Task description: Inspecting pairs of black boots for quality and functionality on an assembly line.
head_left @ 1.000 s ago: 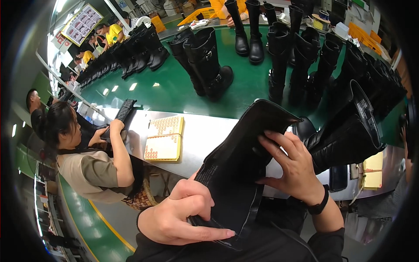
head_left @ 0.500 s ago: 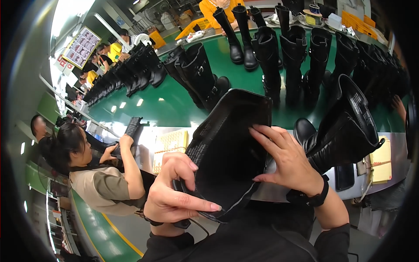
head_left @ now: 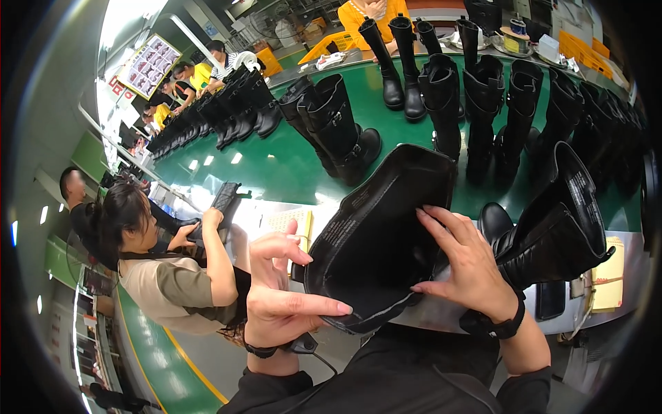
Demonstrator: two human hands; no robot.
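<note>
A tall black boot (head_left: pixel 376 238) is tilted in front of me, its shaft opening facing up toward me and its dark inside showing. My left hand (head_left: pixel 279 293) holds the shaft's left and near edge, with a finger inside the rim and the thumb laid along the near edge. The right side of the shaft is gripped by my right hand (head_left: pixel 465 269), its fingertips on the inner side of the rim. The foot of this boot is hidden. Close by on the right leans a second black boot (head_left: pixel 552 234), touched by neither hand.
Several black boots (head_left: pixel 483 103) stand on the green table (head_left: pixel 255 169) ahead. A dark phone (head_left: pixel 550 300) and a yellow pad (head_left: pixel 608 274) lie at right; another yellow pad (head_left: pixel 303 228) lies left. A co-worker (head_left: pixel 176 283) handles a boot at my left.
My view has shifted, so the scene sits further right and mostly lower. The fingers of my left hand have lifted and spread a little at the rim; both hands still hold the boot.
</note>
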